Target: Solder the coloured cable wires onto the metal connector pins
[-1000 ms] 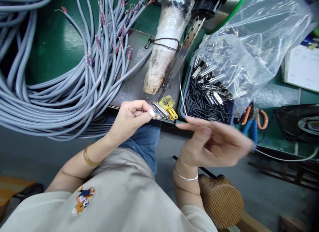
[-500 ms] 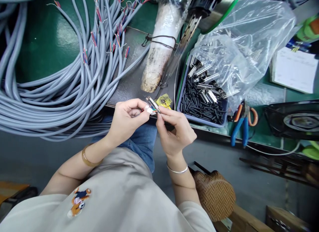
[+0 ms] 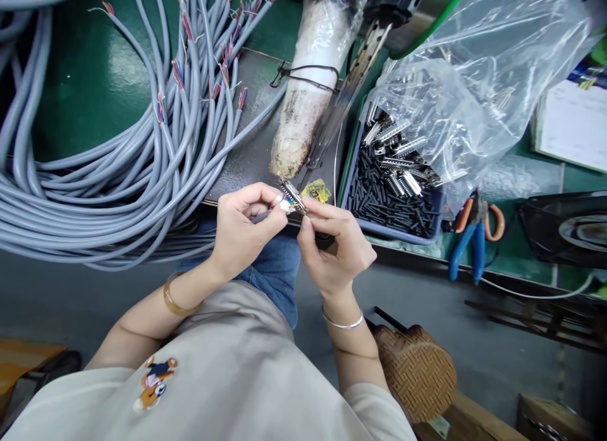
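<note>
Green bench (image 3: pixel 95 81) edge: left hand (image 3: pixel 241 229) pinches cable end (image 3: pixel 262 218), right hand (image 3: pixel 334 248) pinches connector (image 3: pixel 293 196).

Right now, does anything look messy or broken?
Yes. The white wrapped roll is stained brown and ragged at its near end, and the plastic bag slumps open over the blue tray, with metal connectors lying loose on the black pieces.

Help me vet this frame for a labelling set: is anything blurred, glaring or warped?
Head view: the left hand, the right hand and the connector pinched between them are sharp, with no motion blur; the light is even and shadows soft; white glare on the plastic bag veils what lies inside; the wide lens bows the grey cables toward the left edge.
</note>
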Available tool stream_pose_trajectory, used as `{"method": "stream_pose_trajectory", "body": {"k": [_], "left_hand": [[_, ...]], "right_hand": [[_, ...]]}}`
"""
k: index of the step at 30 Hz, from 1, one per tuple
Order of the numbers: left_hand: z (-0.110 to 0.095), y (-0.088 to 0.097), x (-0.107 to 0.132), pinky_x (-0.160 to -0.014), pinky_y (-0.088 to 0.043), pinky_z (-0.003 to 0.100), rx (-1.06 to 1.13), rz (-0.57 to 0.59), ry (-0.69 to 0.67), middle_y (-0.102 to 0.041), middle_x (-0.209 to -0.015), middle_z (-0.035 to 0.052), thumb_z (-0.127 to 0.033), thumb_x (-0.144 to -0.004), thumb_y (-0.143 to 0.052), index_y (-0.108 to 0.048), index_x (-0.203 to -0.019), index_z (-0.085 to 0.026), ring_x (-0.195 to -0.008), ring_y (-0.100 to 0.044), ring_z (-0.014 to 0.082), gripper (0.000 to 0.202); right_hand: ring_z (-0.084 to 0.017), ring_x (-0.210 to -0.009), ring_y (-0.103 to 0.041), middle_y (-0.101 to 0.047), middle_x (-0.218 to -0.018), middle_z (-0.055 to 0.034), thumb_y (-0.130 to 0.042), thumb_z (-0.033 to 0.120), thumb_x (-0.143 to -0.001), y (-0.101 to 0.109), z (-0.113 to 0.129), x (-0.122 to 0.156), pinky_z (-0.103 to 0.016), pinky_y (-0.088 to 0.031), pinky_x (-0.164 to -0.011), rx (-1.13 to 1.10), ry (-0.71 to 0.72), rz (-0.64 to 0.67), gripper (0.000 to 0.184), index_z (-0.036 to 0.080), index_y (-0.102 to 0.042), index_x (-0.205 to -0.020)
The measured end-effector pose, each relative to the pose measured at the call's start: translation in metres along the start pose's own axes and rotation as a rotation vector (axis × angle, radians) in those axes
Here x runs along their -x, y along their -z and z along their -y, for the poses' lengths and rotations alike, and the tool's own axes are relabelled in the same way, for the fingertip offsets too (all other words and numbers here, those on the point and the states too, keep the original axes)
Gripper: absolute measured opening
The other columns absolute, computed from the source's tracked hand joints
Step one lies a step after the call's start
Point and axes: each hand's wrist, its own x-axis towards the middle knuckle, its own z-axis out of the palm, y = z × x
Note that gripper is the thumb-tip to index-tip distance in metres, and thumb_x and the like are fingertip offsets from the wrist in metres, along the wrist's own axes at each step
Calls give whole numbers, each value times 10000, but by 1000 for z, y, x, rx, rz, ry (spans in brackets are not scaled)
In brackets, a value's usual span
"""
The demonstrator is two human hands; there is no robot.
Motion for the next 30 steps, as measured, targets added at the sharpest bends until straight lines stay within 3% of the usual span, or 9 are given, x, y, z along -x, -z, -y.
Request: {"method": "stream_pose_trajectory", "body": {"k": [13,21,30], "left_hand": [[3,-3,0,-487,-339,193,-81,-37,-73,-588,-617,-13,-170,-747,-689,-648,-652,-163,-558,-466,72,104],[0,-3,-2,-462,-309,192,-58,-27,-43,-598,-621,-16,-184,-735,-689,-641,-641,-163,-506,-407,52,107],[-2,-3,-5,-475,-318,183,-51,-36,-23,-600,-613,-13,-191,-710,-685,-634,-619,-164,-536,-451,60,108]], "right_hand": [[-181,-933,-788,-805,-1057,-35,-682,102,-890,0,-7,3,-321,-657,-780,-77,-40,19,168,238,-618,-964],[-185,-940,-788,-804,-1064,-32,-672,106,-895,-1,-9,2,-326,-657,-792,-71,-27,9,161,240,-614,-963],[-163,-909,-789,-811,-1077,-30,-675,70,-879,-1,-6,-5,-277,-641,-779,-18,32,11,195,240,-586,-909]]}}
